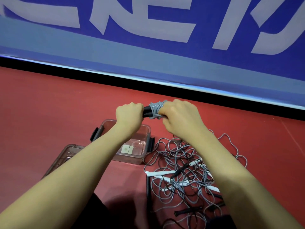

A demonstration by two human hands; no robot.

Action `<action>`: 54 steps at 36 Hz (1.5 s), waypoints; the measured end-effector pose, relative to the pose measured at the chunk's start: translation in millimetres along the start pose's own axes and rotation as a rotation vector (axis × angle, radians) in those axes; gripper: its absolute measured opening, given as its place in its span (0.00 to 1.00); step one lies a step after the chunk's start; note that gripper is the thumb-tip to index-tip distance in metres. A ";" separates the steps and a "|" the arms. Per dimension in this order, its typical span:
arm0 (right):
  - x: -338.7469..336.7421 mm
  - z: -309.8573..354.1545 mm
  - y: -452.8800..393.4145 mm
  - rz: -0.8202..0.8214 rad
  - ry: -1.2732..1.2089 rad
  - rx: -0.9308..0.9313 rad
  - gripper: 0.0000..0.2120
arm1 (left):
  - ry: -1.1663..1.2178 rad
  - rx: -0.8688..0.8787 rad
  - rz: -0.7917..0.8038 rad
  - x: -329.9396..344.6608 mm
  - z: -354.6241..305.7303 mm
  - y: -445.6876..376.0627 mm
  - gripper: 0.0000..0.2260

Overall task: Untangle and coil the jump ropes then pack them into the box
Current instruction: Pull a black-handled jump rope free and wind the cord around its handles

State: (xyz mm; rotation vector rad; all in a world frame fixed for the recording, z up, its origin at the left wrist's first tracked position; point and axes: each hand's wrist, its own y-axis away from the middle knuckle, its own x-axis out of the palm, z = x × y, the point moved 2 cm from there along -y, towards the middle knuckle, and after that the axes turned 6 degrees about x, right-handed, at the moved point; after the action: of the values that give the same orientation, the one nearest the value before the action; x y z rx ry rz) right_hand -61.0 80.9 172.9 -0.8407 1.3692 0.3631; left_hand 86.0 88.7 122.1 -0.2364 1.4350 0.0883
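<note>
My left hand [129, 113] grips the black handles [147, 111] of a jump rope, held up above the floor. Grey rope [156, 109] is wound in tight turns round those handles. My right hand [179, 115] pinches the grey rope at the right end of the wound bundle. Below my right forearm a tangled pile of grey and black jump ropes [184, 176] lies on the red floor, with black and white handles mixed in. A clear plastic box [145, 156] with black clips stands open on the floor under my left forearm.
The box's clear lid [66, 156] lies on the floor left of the box. A blue banner with large white letters [148, 38] stands along the far edge of the red floor [49, 104]. My dark-clothed legs show at the bottom.
</note>
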 end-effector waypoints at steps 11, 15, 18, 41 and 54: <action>10.7 -15.4 -4.1 -0.231 0.116 0.106 0.10 | -0.088 0.450 -0.175 -1.2 -16.0 -1.5 0.04; 10.1 -17.0 -3.6 -0.151 0.037 0.213 0.08 | -0.030 0.605 -0.208 3.8 -12.5 -2.5 0.18; 12.0 -20.0 -3.5 -0.010 -0.138 0.349 0.13 | -0.029 0.667 -0.203 -1.6 -13.1 1.5 0.18; 0.5 -32.1 -3.5 0.011 -0.422 0.546 0.10 | -0.064 0.799 -0.544 0.6 0.9 3.1 0.09; -10.2 -23.0 -3.1 0.010 0.022 0.399 0.05 | -0.090 0.835 -0.494 7.0 0.8 5.6 0.08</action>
State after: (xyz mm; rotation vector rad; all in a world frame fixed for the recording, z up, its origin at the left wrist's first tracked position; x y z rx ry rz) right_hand -77.2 65.1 184.2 -0.5084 1.4059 0.0812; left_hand 86.7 93.7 114.7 0.1097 1.1790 -0.8768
